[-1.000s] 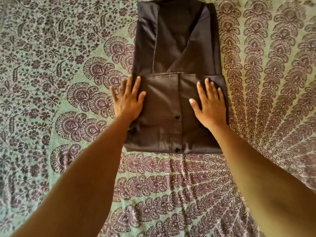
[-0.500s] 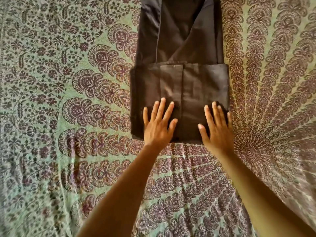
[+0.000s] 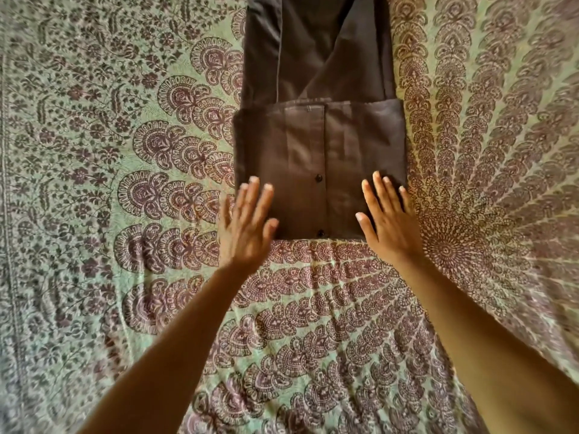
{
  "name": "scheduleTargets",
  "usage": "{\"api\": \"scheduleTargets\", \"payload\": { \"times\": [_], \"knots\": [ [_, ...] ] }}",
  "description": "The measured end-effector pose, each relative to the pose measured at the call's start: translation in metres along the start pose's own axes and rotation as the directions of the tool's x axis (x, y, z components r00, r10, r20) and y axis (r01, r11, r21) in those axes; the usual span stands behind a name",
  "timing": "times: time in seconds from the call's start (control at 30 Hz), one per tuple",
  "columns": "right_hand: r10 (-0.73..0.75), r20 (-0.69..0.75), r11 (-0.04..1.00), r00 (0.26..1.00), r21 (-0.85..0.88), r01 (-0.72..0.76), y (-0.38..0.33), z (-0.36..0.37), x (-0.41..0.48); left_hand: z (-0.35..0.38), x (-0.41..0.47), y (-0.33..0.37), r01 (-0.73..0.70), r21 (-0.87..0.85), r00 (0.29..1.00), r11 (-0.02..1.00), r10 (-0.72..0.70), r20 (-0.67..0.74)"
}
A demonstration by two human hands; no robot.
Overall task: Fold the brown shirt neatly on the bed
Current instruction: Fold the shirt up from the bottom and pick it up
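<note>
The brown shirt (image 3: 319, 145) lies lengthwise on the bed, sides folded in, its near end doubled over into a flat panel with a button placket and two dark buttons showing. My left hand (image 3: 246, 227) hovers flat and slightly blurred over the panel's near left corner, fingers spread. My right hand (image 3: 390, 220) rests flat on the near right corner, fingers apart. Neither hand grips cloth. The shirt's far end runs out of view at the top.
A green bedspread (image 3: 125, 183) with a maroon mandala print covers the whole bed around the shirt. Both bare forearms reach in from the bottom edge.
Both hands have slid down the folded panel from its upper part to its near edge. The left hand then shifted outward to the left corner, uncovering the buttons.
</note>
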State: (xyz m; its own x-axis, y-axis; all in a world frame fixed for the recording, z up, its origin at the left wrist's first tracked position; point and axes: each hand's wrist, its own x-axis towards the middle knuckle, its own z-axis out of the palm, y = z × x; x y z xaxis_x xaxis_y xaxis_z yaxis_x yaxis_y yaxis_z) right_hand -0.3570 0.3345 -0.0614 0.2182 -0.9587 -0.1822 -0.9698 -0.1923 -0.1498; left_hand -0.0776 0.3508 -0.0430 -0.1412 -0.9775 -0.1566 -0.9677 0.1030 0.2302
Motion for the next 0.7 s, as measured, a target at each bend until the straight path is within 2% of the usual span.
{"api": "scheduleTargets", "payload": {
  "times": [0.07,0.1,0.17,0.23,0.3,0.37,0.43,0.5,0.57,0.63,0.7],
  "knots": [
    [0.008,0.012,1.000,1.000,0.023,-0.008,0.002,0.004,-0.001,0.014,-0.012,0.010,-0.185,0.036,0.977,0.982,0.180,0.116],
    [0.011,0.016,0.999,1.000,0.045,-0.012,0.003,0.004,-0.001,0.018,-0.015,0.007,-0.216,0.050,0.963,0.975,0.204,0.176],
    [-0.012,0.016,0.994,1.000,0.109,0.010,0.008,0.002,0.000,0.018,-0.017,-0.008,-0.191,0.058,0.963,0.980,0.175,0.207],
    [-0.076,-0.007,0.980,0.997,0.184,0.076,0.017,-0.005,0.000,0.011,-0.015,-0.029,-0.106,0.043,0.984,0.993,0.099,0.149],
    [-0.108,-0.107,0.970,0.988,0.206,0.129,0.031,-0.012,-0.002,-0.003,-0.008,-0.052,-0.019,0.003,0.993,1.000,0.019,0.115],
    [0.019,-0.235,0.977,0.972,0.212,0.033,0.045,-0.019,-0.001,-0.017,0.007,-0.066,0.049,-0.022,0.996,0.999,-0.048,0.071],
    [0.230,-0.287,0.939,0.930,0.316,-0.135,0.049,-0.025,0.005,-0.030,0.027,-0.063,0.137,-0.152,0.990,0.979,-0.141,-0.013],
    [0.401,-0.225,0.855,0.888,0.440,-0.275,0.044,-0.029,0.014,-0.041,0.046,-0.046,0.281,-0.317,0.950,0.906,-0.308,-0.039],
    [0.506,-0.132,0.787,0.852,0.474,-0.394,0.033,-0.032,0.023,-0.045,0.058,-0.029,0.478,-0.364,0.868,0.799,-0.493,0.057],
    [0.558,-0.047,0.774,0.828,0.388,-0.500,0.020,-0.033,0.027,-0.046,0.059,-0.015,0.636,-0.365,0.766,0.680,-0.614,0.190],
    [0.574,0.018,0.781,0.819,0.288,-0.554,0.012,-0.036,0.028,-0.044,0.056,-0.008,0.690,-0.332,0.723,0.643,-0.636,0.270]
  ]
}}
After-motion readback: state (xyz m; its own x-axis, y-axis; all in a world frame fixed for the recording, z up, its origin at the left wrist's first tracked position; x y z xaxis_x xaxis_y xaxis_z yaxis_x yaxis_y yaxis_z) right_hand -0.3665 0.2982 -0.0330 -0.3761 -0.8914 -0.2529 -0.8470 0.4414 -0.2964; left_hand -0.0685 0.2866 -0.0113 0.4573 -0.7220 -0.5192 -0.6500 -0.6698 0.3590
